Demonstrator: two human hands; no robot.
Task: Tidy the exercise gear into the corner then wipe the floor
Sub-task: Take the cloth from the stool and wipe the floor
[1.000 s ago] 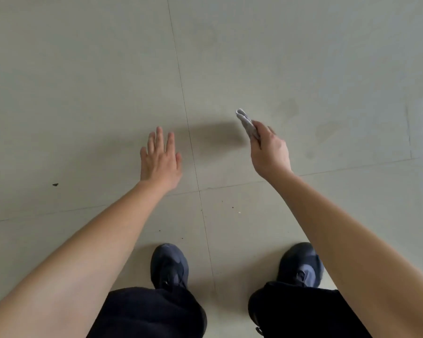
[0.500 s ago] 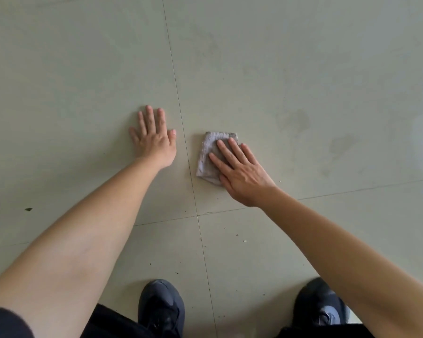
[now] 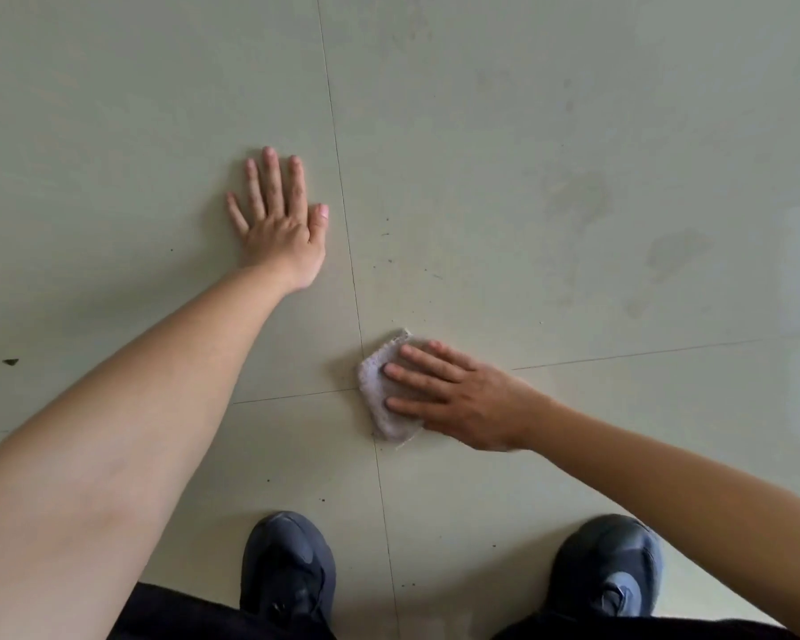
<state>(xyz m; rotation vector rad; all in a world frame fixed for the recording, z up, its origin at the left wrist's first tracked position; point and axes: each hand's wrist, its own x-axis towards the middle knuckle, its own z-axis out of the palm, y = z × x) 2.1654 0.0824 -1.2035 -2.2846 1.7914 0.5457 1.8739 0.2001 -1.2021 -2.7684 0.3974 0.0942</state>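
Where the view begins at the bottom edge, two dark shoes, the left shoe (image 3: 289,565) and the right shoe (image 3: 608,565), stand apart on the pale tiled floor (image 3: 158,108), with dark trousers (image 3: 195,616) just showing below them. Beyond the shoes, a small grey cloth (image 3: 377,404) lies flat on the floor over the crossing of two grout lines (image 3: 296,396). The right hand (image 3: 463,399) rests on it with straight fingers pointing left. It presses down and grasps nothing. The fingers cover the cloth's right part, and its left edge and near corner stick out past the fingertips. Farther off and left of the grout line that runs away, the left hand (image 3: 280,219) lies palm-down on the bare tile, fingers spread and straight, holding nothing, well apart from the cloth. A dark speck (image 3: 10,361) sits at the far left. Farthest off, to the right, faint grey smudges (image 3: 578,200) mark the tiles.
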